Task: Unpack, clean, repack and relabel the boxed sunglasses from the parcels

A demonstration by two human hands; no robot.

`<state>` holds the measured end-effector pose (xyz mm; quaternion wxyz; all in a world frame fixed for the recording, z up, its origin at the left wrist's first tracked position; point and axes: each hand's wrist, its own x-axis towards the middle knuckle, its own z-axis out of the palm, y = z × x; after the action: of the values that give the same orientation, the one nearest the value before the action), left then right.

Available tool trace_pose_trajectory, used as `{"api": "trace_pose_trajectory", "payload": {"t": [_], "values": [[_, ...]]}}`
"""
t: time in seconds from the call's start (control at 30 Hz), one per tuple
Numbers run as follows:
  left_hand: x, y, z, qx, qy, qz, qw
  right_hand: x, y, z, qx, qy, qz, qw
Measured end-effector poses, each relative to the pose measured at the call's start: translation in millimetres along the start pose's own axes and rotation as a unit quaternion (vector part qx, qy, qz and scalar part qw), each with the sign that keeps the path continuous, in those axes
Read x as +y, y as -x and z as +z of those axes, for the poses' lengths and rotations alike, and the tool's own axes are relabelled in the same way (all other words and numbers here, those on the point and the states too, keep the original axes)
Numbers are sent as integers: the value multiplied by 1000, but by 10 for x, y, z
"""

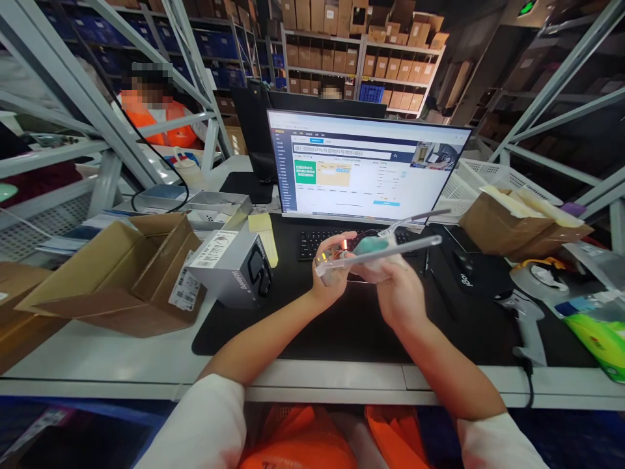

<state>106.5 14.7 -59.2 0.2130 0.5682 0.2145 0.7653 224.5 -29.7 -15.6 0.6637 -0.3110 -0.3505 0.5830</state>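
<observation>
White table (122, 355) runs across the lower frame. Lit monitor (342, 179) upper centre. Open cardboard box (139, 296) at left, grey printed box (232, 277) just right of it. Grey glasses-like item (407, 250) mid-frame, arms pointing right; right hand (400, 286) pinches around its middle, some fingers hidden; left hand (334, 267) curls round its left end. Teal patch (370, 244) between hands, too blurred to identify.

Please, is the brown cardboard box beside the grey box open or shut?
Open: the flaps of the brown cardboard box stand away from its opening. Whether it holds anything, I cannot tell.
</observation>
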Motion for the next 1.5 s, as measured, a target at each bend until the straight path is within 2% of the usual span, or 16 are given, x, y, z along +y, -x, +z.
{"api": "trace_pose_trajectory", "payload": {"t": [0.13,0.3,0.47,0.53,0.63,0.8,0.93,0.97,1.1,1.23,1.27,1.4,1.5], "values": [[10,-23,-8,7,-40,-19,999,105,53,-5,-28,43,100,994],[-12,-37,-36,7,-48,-16,999,66,-44,-32,18,24,16,999],[-34,-27,-71,-28,-35,-43,998,124,-57,-94,-64,80,60,993],[-25,-25,-70,-22,-44,-51,997,120,-77,-130,-41,92,55,993],[-17,-26,-63,-16,-60,-29,998,72,-106,-161,-13,116,16,993],[-41,-70,-89,-36,-35,-6,999,-28,-108,-157,-109,215,-20,970],[-37,-115,-120,-24,-52,-9,998,-91,-129,-173,-50,274,-85,957],[-39,-121,-128,-22,-51,-14,998,-94,-132,-176,-53,277,-95,955],[-69,-127,-161,-41,-31,-39,998,-106,-148,-190,-121,276,-62,952],[-78,-126,-158,-60,-22,1,998,-149,-169,-211,-38,295,-99,950],[-72,-129,-151,-67,-17,14,997,-155,-164,-209,-36,290,-100,951],[-26,-147,-125,-61,-18,21,998,-168,-133,-198,-118,262,-43,957],[-1,-152,-116,-55,-21,24,998,-199,-135,-207,-62,270,-79,957]]}}
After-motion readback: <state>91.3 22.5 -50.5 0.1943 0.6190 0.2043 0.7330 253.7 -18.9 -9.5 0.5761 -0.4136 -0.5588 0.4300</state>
